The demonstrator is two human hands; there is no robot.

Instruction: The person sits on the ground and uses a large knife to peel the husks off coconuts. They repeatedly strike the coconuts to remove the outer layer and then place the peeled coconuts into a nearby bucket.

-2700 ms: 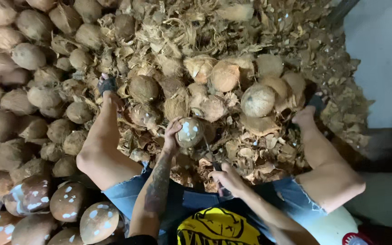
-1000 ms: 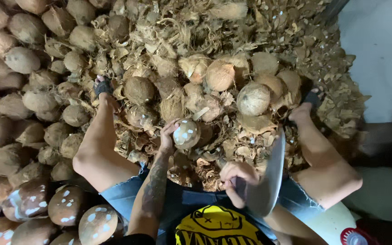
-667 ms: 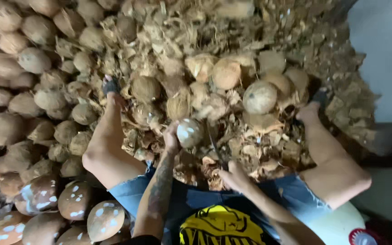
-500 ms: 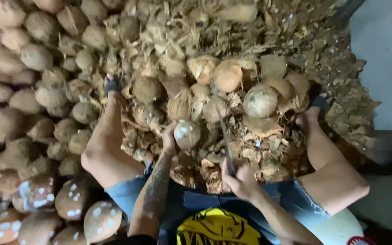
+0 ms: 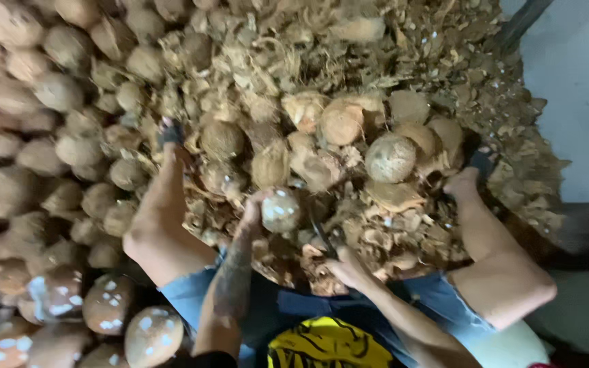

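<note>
I sit with my knees spread before a heap of coconuts and husk scraps. My left hand (image 5: 257, 208) holds a partly peeled coconut (image 5: 280, 210), brown with white patches, out in front of me. My right hand (image 5: 348, 267) grips the handle of a chopping knife (image 5: 323, 235); its dark blade points up toward the coconut and lies close to its right side. The picture is blurred, so the blade's edge is hard to make out.
Brown unpeeled coconuts (image 5: 69, 146) are piled at the left and far side. Loose shell and husk pieces (image 5: 390, 225) cover the ground between my legs. Peeled, white-spotted coconuts (image 5: 153, 335) lie by my left thigh. A grey wall (image 5: 581, 102) stands at the right.
The knife was raised wide at my right a second ago; it has come down to the coconut. My left hand keeps the coconut in much the same place.
</note>
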